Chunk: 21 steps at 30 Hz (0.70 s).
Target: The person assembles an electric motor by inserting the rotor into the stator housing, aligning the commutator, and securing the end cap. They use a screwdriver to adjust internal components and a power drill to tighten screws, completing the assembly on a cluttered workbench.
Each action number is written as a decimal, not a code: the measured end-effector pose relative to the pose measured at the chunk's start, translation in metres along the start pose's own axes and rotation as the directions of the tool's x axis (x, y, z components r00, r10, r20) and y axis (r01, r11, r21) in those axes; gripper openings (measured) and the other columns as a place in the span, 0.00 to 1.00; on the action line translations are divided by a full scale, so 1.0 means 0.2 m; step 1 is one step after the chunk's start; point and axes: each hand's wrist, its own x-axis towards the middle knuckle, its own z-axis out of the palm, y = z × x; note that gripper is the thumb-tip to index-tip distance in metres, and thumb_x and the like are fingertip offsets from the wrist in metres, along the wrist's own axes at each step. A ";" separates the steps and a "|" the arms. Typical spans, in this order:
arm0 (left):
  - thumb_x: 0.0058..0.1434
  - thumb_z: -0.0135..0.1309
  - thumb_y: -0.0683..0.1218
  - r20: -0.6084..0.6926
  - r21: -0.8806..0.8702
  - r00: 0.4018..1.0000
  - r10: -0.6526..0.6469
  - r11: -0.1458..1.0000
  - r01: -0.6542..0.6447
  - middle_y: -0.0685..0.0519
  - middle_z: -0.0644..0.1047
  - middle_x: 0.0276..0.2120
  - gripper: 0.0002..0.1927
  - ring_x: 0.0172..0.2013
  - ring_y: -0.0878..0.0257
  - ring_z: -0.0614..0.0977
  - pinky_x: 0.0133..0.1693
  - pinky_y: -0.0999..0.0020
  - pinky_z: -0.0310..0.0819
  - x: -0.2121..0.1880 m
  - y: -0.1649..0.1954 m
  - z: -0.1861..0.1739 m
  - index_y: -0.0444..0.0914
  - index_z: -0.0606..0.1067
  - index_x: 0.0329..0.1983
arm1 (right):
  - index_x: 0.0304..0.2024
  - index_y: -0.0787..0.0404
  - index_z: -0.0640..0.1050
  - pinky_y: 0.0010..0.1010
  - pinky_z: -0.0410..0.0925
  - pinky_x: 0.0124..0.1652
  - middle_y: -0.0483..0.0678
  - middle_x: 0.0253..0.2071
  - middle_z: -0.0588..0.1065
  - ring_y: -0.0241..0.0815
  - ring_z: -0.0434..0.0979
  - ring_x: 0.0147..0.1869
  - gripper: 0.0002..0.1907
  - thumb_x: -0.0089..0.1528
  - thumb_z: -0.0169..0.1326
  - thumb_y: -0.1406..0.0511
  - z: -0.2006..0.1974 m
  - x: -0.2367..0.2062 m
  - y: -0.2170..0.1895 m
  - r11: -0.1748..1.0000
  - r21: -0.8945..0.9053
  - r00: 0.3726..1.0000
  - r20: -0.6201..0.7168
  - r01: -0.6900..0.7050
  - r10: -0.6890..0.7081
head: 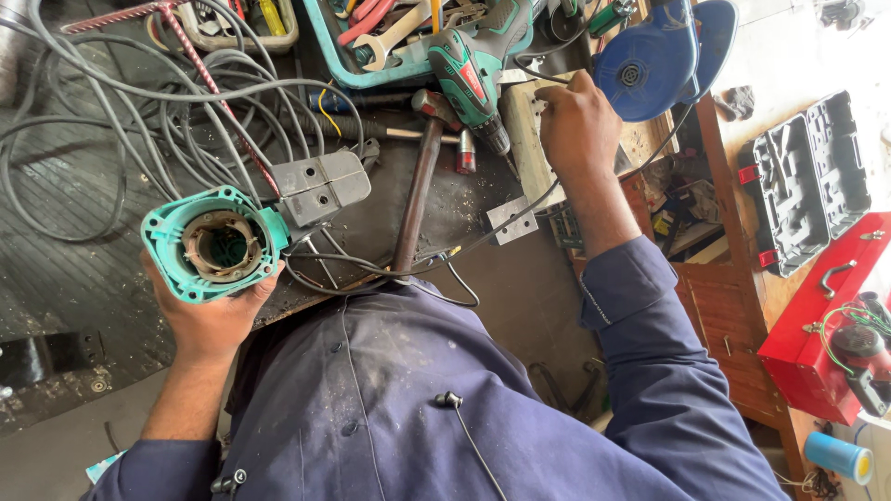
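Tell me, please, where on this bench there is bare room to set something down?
The clearest bare patch on the bench is the dark ribbed area left of the green housing, below the cable loops. Around the hammer, drill and tool tray it is crowded.

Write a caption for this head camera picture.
Left hand grips a green power-tool housing; right hand reaches onto the cluttered workbench beside a hammer.

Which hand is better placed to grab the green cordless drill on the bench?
Right. The right hand rests on a pale block beside the green cordless drill; the left hand is full, gripping the green motor housing.
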 end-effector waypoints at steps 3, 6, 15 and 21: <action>0.61 0.69 0.66 -0.016 0.027 1.000 0.009 1.000 -0.008 0.44 0.71 0.58 0.44 0.59 0.49 0.74 0.62 0.55 0.67 0.01 0.00 0.00 0.33 0.68 0.66 | 0.41 0.50 0.86 0.44 0.70 0.38 0.49 0.37 0.73 0.50 0.78 0.42 0.10 0.58 0.60 0.67 0.01 -0.02 0.00 0.999 0.034 1.000 -0.028 -0.009 0.009; 0.63 0.66 0.67 -0.027 0.044 0.999 0.043 0.998 -0.041 0.42 0.70 0.59 0.43 0.60 0.47 0.71 0.63 0.52 0.64 0.01 0.01 -0.01 0.32 0.68 0.67 | 0.41 0.52 0.86 0.43 0.70 0.39 0.48 0.37 0.73 0.49 0.78 0.42 0.07 0.62 0.60 0.67 0.04 -0.03 0.01 1.000 0.021 0.997 -0.078 -0.022 0.024; 0.64 0.53 0.75 -0.013 -0.012 0.998 0.060 0.998 -0.060 0.39 0.62 0.64 0.51 0.68 0.48 0.57 0.70 0.44 0.53 0.00 -0.02 -0.01 0.31 0.60 0.72 | 0.36 0.55 0.86 0.42 0.70 0.42 0.48 0.37 0.73 0.49 0.77 0.45 0.05 0.58 0.61 0.68 0.11 -0.02 0.04 1.000 0.007 0.996 -0.092 0.015 -0.014; 0.63 0.54 0.74 -0.014 -0.027 0.999 0.038 0.999 -0.038 0.38 0.61 0.64 0.50 0.68 0.47 0.58 0.70 0.45 0.54 0.00 -0.02 -0.02 0.31 0.61 0.71 | 0.40 0.55 0.87 0.43 0.70 0.44 0.49 0.39 0.73 0.50 0.76 0.45 0.10 0.59 0.60 0.71 0.13 -0.03 0.06 0.995 0.103 0.998 -0.069 0.004 0.003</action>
